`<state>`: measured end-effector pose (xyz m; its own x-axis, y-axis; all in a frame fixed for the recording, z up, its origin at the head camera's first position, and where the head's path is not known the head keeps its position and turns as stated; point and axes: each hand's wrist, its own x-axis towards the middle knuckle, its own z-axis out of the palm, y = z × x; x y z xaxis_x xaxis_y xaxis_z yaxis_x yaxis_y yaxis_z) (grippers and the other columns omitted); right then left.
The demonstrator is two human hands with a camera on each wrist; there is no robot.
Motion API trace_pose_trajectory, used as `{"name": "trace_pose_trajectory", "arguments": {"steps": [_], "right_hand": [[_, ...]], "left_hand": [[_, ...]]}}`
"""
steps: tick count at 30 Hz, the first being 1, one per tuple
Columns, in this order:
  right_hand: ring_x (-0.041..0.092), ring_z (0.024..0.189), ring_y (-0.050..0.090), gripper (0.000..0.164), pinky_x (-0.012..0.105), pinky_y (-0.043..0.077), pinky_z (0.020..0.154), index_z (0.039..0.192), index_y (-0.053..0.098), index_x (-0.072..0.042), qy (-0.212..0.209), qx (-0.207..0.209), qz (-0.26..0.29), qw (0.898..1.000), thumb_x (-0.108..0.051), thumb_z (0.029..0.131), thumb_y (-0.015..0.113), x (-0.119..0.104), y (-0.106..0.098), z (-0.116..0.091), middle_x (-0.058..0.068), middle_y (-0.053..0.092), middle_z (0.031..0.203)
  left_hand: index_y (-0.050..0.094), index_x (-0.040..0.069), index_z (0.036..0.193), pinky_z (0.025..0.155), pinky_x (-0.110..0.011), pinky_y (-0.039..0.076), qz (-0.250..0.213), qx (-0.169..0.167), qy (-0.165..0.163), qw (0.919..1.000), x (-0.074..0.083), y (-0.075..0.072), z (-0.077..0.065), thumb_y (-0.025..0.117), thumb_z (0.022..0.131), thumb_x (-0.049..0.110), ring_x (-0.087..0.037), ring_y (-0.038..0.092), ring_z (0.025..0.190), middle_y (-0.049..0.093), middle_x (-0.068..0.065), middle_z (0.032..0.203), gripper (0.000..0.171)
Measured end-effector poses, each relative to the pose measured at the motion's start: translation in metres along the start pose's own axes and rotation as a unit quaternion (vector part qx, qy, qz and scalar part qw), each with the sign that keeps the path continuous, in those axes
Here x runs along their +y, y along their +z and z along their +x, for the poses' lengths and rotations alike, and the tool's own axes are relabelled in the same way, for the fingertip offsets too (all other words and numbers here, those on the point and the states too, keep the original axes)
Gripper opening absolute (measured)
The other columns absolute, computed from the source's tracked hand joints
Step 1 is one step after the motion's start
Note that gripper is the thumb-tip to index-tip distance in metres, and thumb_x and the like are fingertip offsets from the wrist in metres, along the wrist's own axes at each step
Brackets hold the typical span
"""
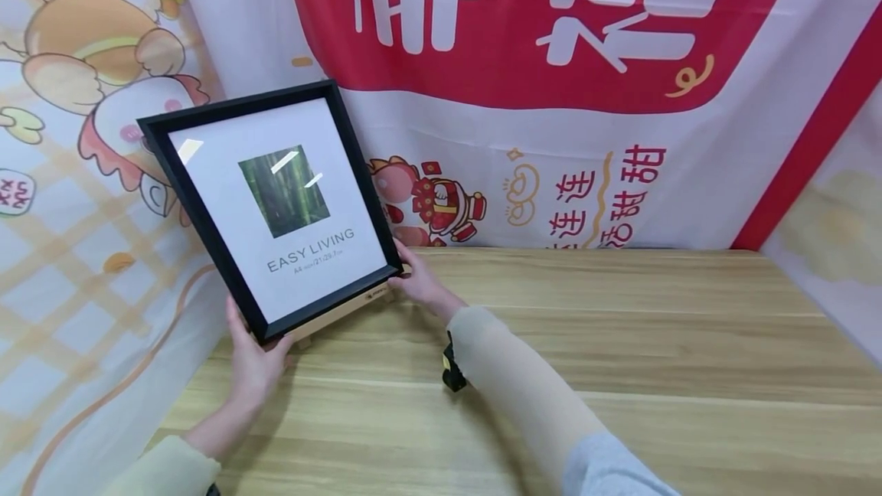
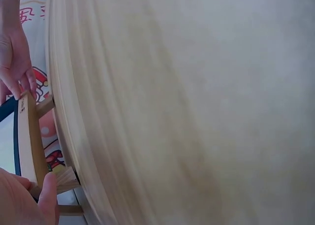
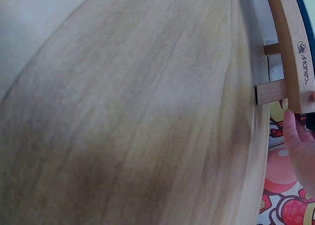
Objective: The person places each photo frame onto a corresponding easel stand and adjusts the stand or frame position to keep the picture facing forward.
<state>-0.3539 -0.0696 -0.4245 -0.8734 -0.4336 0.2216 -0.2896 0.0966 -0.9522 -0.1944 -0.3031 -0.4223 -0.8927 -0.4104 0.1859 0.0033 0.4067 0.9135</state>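
Observation:
A black picture frame (image 1: 258, 314) leans back on a small wooden easel (image 1: 338, 315) at the table's back left. Behind its glass is a white sheet with a green bamboo picture and the words "EASY LIVING". My left hand (image 1: 253, 366) grips the lower left corner, thumb in front by the easel's ledge. At the lower right corner, my right hand (image 1: 423, 285) holds the frame beside the ledge's end. The right wrist view shows the ledge (image 3: 295, 52) with a printed logo, and the easel's feet on the table. Fingertips behind the frame are partly hidden.
The wood-grain table (image 1: 620, 343) stretches forward and to the right. A red and white printed cloth (image 1: 496, 128) hangs along the back edge, and a cartoon-patterned cloth (image 1: 76, 251) hangs close on the left. A dark wrist strap (image 1: 452, 370) sits on the right forearm.

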Motion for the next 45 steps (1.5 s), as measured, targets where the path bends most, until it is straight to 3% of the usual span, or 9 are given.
{"name": "trace_pose_trajectory", "arguments": {"steps": [8,18,35,45], "right_hand": [[0.022,0.13,0.04,0.082,0.033,0.046,0.098,0.156,0.025,-0.022,0.022,-0.011,-0.02,1.0,0.011,0.09,0.06,0.0,-0.006,-0.004,0.01,0.038,0.15],[0.026,0.123,0.045,0.085,0.034,0.048,0.095,0.156,0.023,-0.017,0.011,-0.014,-0.015,1.0,0.015,0.087,0.061,0.0,-0.021,-0.017,0.018,0.044,0.141],[0.037,0.11,0.057,0.092,0.034,0.052,0.089,0.157,0.02,-0.018,0.026,0.006,0.014,1.0,0.021,0.084,0.059,0.011,-0.057,-0.041,0.023,0.042,0.136],[0.039,0.116,0.053,0.092,0.037,0.051,0.093,0.156,0.019,-0.015,0.02,0.025,0.007,0.999,0.021,0.083,0.061,0.012,-0.083,-0.056,0.025,0.041,0.139]], "left_hand": [[-0.02,0.053,0.145,0.055,-0.036,0.057,-0.005,0.002,0.007,1.0,0.002,0.003,-0.005,0.059,0.09,-0.01,-0.022,0.059,0.084,0.032,-0.026,0.145,0.115],[-0.02,0.047,0.148,0.05,-0.036,0.057,-0.002,-0.005,0.028,0.9996,0.005,0.017,-0.015,0.059,0.089,-0.011,-0.04,0.057,0.093,0.029,-0.029,0.144,0.114],[-0.019,0.038,0.151,0.049,-0.037,0.056,0.026,-0.024,0.038,0.9986,0.013,0.048,-0.02,0.062,0.089,-0.007,-0.04,0.06,0.08,0.026,-0.029,0.15,0.112],[-0.019,0.037,0.152,0.046,-0.033,0.054,0.024,-0.043,0.049,0.9975,0.02,0.07,-0.022,0.063,0.089,-0.006,-0.042,0.059,0.082,0.022,-0.027,0.153,0.111]]}}
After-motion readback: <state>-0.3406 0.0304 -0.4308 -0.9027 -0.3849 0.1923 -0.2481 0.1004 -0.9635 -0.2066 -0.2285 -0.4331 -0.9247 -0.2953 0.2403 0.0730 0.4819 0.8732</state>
